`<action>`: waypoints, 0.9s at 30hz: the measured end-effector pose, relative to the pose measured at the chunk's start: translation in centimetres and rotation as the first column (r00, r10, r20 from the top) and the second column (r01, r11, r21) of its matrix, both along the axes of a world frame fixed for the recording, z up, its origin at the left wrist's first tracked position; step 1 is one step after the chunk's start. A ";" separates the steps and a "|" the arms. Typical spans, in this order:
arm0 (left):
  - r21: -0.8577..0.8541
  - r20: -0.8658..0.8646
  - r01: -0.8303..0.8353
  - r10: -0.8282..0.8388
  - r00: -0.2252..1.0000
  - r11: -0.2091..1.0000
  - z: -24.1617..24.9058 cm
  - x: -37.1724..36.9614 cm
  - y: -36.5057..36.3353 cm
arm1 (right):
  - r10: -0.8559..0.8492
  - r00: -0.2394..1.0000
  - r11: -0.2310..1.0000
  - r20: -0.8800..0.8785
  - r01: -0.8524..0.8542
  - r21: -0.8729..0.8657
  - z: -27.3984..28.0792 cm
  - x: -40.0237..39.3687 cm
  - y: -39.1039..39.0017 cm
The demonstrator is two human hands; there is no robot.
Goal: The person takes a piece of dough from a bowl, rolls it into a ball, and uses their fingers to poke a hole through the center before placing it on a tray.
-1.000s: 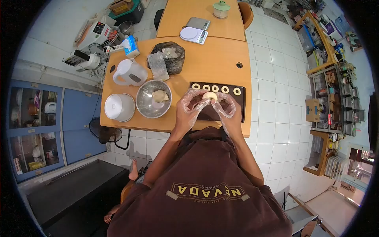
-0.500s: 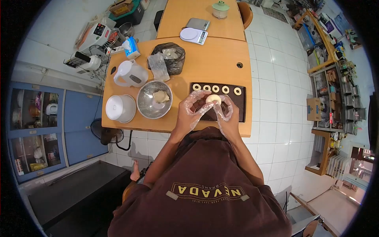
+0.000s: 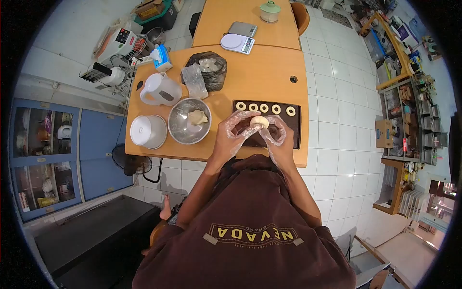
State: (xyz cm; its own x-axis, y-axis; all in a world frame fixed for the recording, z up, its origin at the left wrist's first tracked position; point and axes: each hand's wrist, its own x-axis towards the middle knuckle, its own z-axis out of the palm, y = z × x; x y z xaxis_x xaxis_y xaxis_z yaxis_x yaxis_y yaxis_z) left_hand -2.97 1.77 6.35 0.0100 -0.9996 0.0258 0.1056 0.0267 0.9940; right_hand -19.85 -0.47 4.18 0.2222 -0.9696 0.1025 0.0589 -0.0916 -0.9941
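Note:
A pale, round piece of dough (image 3: 260, 122) is held between the fingertips of both hands, above the near part of a dark baking tray (image 3: 296, 137). My left hand (image 3: 237, 131) grips it from the left, and my right hand (image 3: 277, 132) grips it from the right. White flour or dough coats the fingers of both. Along the tray's far side lies a row of several small dough rings (image 3: 264, 108). A metal bowl (image 3: 179, 131) with a lump of dough (image 3: 197, 117) in it stands left of my hands.
Left on the wooden table (image 3: 260, 72) are a white tub (image 3: 148, 132), a white kettle (image 3: 162, 89), a tissue box (image 3: 161, 58) and a black plastic bag (image 3: 217, 77). Two scales, one white (image 3: 234, 42), lie farther back, and a green-lidded container (image 3: 270, 11) stands beyond them.
The fingers have shifted slightly around the dough piece, which is tilted a little differently. Both hands still hold it, and the view has moved slightly.

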 end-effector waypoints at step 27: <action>0.054 0.031 0.016 -0.018 0.999 0.998 -1.6 0.2 -0.3 | 0.030 0.998 0.996 -0.061 -0.024 0.089 -0.4 -0.6 -0.5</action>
